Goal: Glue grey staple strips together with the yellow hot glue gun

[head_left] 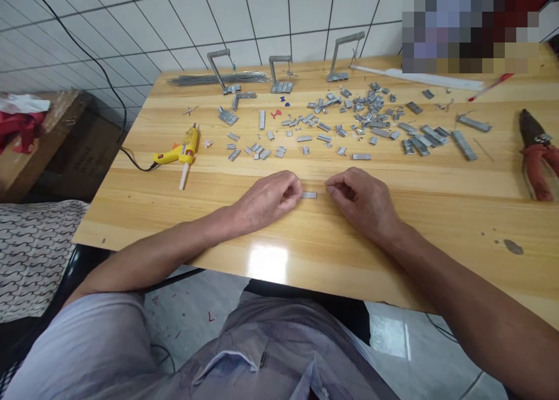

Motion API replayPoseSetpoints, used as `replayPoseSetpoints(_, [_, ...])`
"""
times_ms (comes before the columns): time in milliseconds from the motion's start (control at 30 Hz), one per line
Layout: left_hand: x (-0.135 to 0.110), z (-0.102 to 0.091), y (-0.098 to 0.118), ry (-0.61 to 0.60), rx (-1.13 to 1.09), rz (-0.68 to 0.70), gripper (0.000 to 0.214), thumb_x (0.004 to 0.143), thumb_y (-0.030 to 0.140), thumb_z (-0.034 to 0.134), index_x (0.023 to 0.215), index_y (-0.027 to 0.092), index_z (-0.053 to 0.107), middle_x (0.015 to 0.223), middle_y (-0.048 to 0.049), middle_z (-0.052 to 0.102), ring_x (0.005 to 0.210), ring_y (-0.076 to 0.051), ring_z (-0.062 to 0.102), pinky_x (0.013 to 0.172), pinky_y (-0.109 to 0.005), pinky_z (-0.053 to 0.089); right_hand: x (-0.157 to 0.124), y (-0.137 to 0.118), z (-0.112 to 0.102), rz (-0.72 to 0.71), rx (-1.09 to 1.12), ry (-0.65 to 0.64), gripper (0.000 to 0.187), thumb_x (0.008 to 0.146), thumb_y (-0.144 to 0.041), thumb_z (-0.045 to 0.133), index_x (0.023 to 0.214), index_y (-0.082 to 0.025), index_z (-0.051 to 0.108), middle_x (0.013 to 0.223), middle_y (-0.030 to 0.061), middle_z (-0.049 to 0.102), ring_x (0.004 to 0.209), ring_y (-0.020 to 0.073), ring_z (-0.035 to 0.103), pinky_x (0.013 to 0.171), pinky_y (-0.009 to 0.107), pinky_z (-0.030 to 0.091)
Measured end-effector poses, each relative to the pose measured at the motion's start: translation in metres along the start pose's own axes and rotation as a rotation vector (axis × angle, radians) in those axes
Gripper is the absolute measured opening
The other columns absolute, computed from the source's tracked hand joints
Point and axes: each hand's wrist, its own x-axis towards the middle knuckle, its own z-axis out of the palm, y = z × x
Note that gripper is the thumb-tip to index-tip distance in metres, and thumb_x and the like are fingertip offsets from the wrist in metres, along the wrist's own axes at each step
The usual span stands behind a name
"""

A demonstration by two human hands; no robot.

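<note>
My left hand (275, 199) is closed in a pinch on the left end of a short grey strip of staples (310, 195), low over the wooden table. A small gap to the right of the strip, my right hand (363, 201) has its thumb and forefinger pressed together. Whatever might be between those fingertips is too small to make out. Beyond both hands lie loose pieces of staple strips (375, 112), some in a heap and others scattered singly.
Three bent grey frames on flat bases (282, 87) stand near the tiled wall, beside a bundle of thin wires (187, 80). A yellow glue gun (187, 147) lies at the left. Red-handled pliers (539, 161) and a red pen (491, 87) lie at the right.
</note>
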Motion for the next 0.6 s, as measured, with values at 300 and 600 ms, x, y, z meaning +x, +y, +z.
replayPoseSetpoints(300, [0.0047, 0.0039, 0.0001, -0.011, -0.612, -0.235, 0.022, 0.091, 0.034, 0.076, 0.090, 0.020, 0.059, 0.074, 0.0019, 0.056, 0.064, -0.010, 0.050, 0.057, -0.023, 0.041, -0.0003, 0.0015, 0.0019, -0.030, 0.011, -0.035, 0.013, 0.095, -0.025, 0.060, 0.096, -0.023, 0.073, 0.079, 0.0019, 0.069, 0.065, 0.0159, 0.059, 0.062, 0.030, 0.046])
replayPoseSetpoints(600, [0.0009, 0.0002, -0.0099, 0.059, -0.570, -0.203, 0.025, 0.095, 0.041, 0.074, 0.091, 0.020, 0.061, 0.076, 0.0016, 0.054, 0.067, -0.012, 0.049, 0.060, -0.026, 0.041, 0.0001, 0.0012, 0.0001, -0.012, -0.007, -0.036, 0.014, 0.096, -0.026, 0.059, 0.096, -0.024, 0.073, 0.081, 0.0026, 0.071, 0.069, 0.0175, 0.061, 0.064, 0.032, 0.048])
